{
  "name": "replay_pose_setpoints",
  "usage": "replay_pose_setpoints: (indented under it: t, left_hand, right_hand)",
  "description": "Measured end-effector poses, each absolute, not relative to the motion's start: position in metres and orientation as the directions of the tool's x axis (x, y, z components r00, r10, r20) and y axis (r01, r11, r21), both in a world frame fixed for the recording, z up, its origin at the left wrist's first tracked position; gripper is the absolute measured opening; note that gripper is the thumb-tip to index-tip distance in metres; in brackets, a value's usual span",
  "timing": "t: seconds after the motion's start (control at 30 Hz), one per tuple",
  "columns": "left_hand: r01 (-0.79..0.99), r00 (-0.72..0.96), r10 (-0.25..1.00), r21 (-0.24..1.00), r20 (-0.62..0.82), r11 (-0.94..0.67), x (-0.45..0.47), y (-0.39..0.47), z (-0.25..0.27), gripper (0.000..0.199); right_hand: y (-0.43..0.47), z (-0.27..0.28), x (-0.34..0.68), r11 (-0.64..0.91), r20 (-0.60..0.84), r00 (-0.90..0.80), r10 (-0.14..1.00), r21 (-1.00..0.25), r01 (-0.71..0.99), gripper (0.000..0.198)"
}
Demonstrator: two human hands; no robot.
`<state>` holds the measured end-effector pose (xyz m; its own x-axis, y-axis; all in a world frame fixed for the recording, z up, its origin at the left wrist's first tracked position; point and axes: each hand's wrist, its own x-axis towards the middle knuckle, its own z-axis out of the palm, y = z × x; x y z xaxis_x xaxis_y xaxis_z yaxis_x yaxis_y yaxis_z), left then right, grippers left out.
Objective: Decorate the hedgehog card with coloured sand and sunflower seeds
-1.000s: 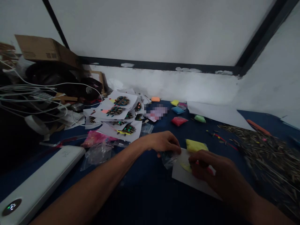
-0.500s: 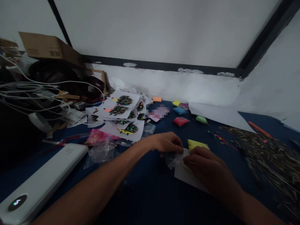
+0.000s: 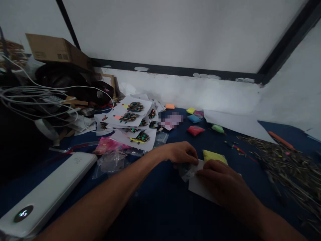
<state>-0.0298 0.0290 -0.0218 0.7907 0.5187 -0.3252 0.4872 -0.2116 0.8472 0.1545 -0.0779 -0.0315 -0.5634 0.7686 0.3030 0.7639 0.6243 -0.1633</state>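
Curled fingers of my left hand [image 3: 184,154] grip a small clear plastic bag [image 3: 187,172] with something dark inside. My right hand [image 3: 220,177] meets it from the other side, its fingers closed at the bag's edge; what they pinch is hidden. Beneath both hands lies a white sheet of paper [image 3: 200,189], partly covered by the right hand. A yellow clay packet [image 3: 214,156] rests just beyond my right fingers.
Sunflower seeds [image 3: 288,167] spread over the right side. Small red [image 3: 195,130], blue and green packets lie farther back. Papers with seed-covered pictures [image 3: 130,112] pile up at left, near a white power bank [image 3: 50,190] and coiled cables [image 3: 32,95].
The whole view has shifted slightly, so things appear a little farther right. My right fingers have drawn in closer to the bag. My left hand keeps its grip.
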Motion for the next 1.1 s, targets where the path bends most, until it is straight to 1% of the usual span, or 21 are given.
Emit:
replay_pose_setpoints:
  t: [0.23, 0.37, 0.5, 0.6, 0.73, 0.87, 0.97, 1.1]
  left_hand:
    - [0.505, 0.78, 0.51, 0.846, -0.361, -0.173, -0.031, 0.026, -0.016, 0.023]
    - [0.522, 0.772, 0.504, 0.839, -0.389, -0.152, -0.032, 0.025, -0.015, 0.026]
    - [0.527, 0.769, 0.511, 0.833, -0.384, -0.167, -0.032, 0.024, -0.013, 0.025]
    - [0.521, 0.773, 0.512, 0.835, -0.373, -0.178, -0.032, 0.024, -0.013, 0.024]
    - [0.509, 0.777, 0.507, 0.846, -0.373, -0.158, -0.033, 0.025, -0.015, 0.025]
    - [0.514, 0.772, 0.513, 0.843, -0.375, -0.157, -0.033, 0.025, -0.016, 0.025]
    - [0.508, 0.777, 0.511, 0.845, -0.368, -0.164, -0.033, 0.025, -0.017, 0.026]
    - [0.507, 0.775, 0.509, 0.85, -0.374, -0.146, -0.034, 0.025, -0.015, 0.025]
  right_hand:
    - [-0.085, -0.03, 0.156, 0.615, 0.236, -0.575, 0.783, -0.162, 0.771, 0.036]
    - [-0.087, -0.027, 0.154, 0.62, 0.225, -0.585, 0.78, -0.143, 0.772, 0.037]
    - [-0.087, -0.025, 0.157, 0.632, 0.273, -0.588, 0.762, -0.109, 0.768, 0.042]
    - [-0.087, -0.027, 0.162, 0.634, 0.31, -0.578, 0.755, -0.117, 0.765, 0.046]
    - [-0.088, -0.029, 0.164, 0.606, 0.308, -0.552, 0.775, -0.114, 0.787, 0.041]
    - [-0.089, -0.026, 0.16, 0.631, 0.266, -0.59, 0.762, -0.104, 0.769, 0.04]
    - [-0.087, -0.022, 0.161, 0.636, 0.328, -0.578, 0.747, -0.101, 0.765, 0.04]
    - [-0.082, -0.017, 0.172, 0.596, 0.438, -0.498, 0.748, -0.114, 0.795, 0.039]
